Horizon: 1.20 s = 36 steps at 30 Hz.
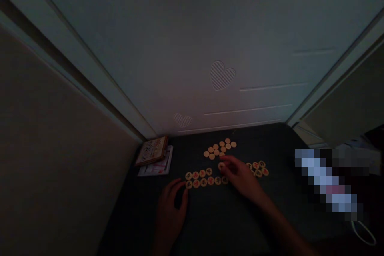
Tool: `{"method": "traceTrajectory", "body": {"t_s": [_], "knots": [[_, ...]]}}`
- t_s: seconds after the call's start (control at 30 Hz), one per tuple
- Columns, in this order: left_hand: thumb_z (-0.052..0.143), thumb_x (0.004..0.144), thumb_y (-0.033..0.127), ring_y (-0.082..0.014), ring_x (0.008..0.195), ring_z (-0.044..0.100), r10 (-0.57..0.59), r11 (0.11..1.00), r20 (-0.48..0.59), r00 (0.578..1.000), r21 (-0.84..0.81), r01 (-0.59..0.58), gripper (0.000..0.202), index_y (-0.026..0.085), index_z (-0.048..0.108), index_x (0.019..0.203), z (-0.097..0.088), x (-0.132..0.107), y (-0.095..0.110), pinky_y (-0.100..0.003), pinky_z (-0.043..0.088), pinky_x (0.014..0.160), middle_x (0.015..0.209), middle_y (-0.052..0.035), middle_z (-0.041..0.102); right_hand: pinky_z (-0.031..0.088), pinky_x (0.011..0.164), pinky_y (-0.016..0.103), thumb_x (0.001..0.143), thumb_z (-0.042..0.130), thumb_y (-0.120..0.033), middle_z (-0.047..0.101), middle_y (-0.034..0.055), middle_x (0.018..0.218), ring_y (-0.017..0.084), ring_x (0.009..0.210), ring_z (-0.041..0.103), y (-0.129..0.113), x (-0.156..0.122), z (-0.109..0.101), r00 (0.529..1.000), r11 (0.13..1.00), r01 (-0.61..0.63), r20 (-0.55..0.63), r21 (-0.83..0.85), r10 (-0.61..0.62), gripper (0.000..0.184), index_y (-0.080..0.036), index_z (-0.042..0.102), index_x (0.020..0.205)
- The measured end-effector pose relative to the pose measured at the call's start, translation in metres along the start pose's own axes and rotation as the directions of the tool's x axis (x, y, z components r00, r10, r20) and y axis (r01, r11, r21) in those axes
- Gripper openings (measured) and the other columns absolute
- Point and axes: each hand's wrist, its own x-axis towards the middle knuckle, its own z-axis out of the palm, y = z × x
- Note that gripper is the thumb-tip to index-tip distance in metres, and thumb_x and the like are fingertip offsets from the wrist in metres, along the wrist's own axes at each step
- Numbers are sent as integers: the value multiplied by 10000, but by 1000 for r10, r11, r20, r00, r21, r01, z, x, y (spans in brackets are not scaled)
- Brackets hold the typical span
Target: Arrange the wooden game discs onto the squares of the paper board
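Observation:
Round wooden Chinese chess pieces with red and dark characters lie on a dark table. My right hand (240,176) pinches one chess piece (221,166) between thumb and fingers, just past the right end of the upper row. The lower row (211,181) runs beneath it, its right end partly covered by this hand. Beside the left end of both rows rests my left hand (172,206), fingers curved and apart with nothing in them. Its fingertips are close to the end piece (189,184); whether they touch it I cannot tell.
Several blank-faced pieces (216,152) lie loosely behind the rows. More marked pieces (258,172) sit right of my right hand. A wooden box (152,150) rests on a booklet (159,167) at back left. A white panel with hearts (222,75) borders the table (240,228).

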Motion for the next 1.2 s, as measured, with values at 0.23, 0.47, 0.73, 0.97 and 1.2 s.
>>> {"method": "traceTrajectory", "body": {"t_s": [0.23,0.47,0.73,0.97,1.2], "knots": [[573,960,398,-284,1154,625,-16,1000,6,1000,-7,16,260,269,685,1156,1,0,0,-506,521,1009,1255,-84,639,522,750,300,914,627,-316,755,16,870,182,800,700,-5,13,4,997,959,35,70,-282,-15,128,-230,720,932],[587,948,376,-282,1151,633,-14,1000,2,1000,-14,14,237,274,693,1133,0,0,2,-499,526,1002,1255,-73,647,476,664,277,878,628,-247,757,9,809,182,737,699,0,25,11,994,890,48,105,-453,0,95,-237,722,877],[576,963,370,-281,1178,608,-37,999,34,999,-10,37,230,286,683,1147,0,-2,0,-515,502,1021,1277,-67,632,456,669,279,864,638,-228,722,8,780,176,716,661,2,31,13,995,866,84,94,-494,-42,69,-233,699,833],[586,954,374,-277,1170,621,-16,999,23,1000,-30,17,235,284,689,1146,0,-1,-1,-494,508,1019,1263,-70,644,488,904,373,952,574,-282,712,72,1045,227,977,654,9,42,-6,992,848,77,-48,-524,-119,158,-230,694,1041],[582,951,386,-278,1159,628,-24,999,13,1000,-38,25,237,279,692,1133,-1,-1,1,-497,524,1004,1261,-77,642,458,1016,395,917,613,-211,660,100,1180,249,1122,606,14,48,-11,989,789,137,39,-599,-142,235,-235,695,1137]]}}
